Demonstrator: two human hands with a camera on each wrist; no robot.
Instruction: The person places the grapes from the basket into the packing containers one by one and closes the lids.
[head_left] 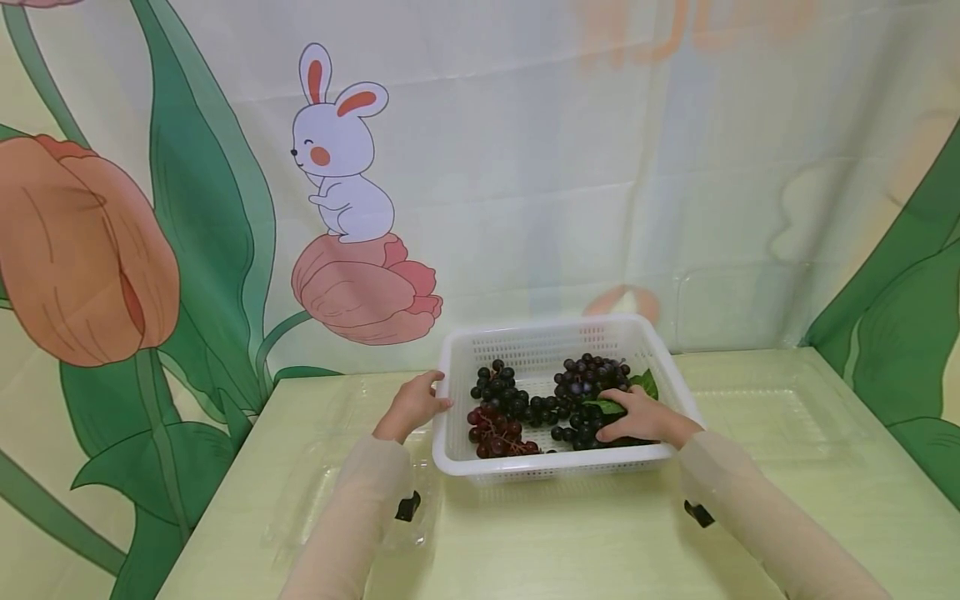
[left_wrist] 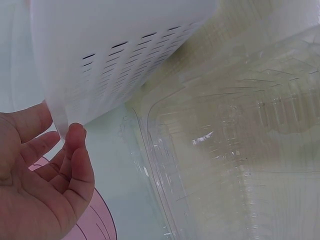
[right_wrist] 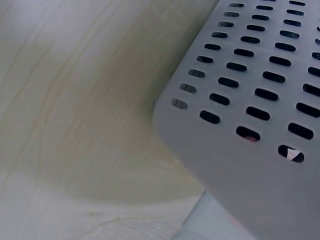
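Note:
A white plastic basket [head_left: 555, 468] with slotted walls holds several bunches of grapes. My left hand [head_left: 414, 406] is at its left rim; in the left wrist view the thumb and curled fingers [left_wrist: 80, 165] pinch the rim from both sides. Inside the basket, at the right, my right hand [head_left: 643, 417] has its thumb and fingers around a bunch of black grapes [head_left: 581, 429] with a green leaf [head_left: 606, 407]. The basket wall [right_wrist: 215, 145] hides this hand in the right wrist view. Reddish grapes [head_left: 498, 433] lie front left, dark grapes [head_left: 495, 383] behind them.
Clear plastic containers [left_wrist: 200, 140] stand on the table left of the basket. Another clear container [head_left: 780, 408] is at the right. The pale wood-grain table [head_left: 570, 542] ends at a printed curtain [head_left: 525, 208] behind the basket.

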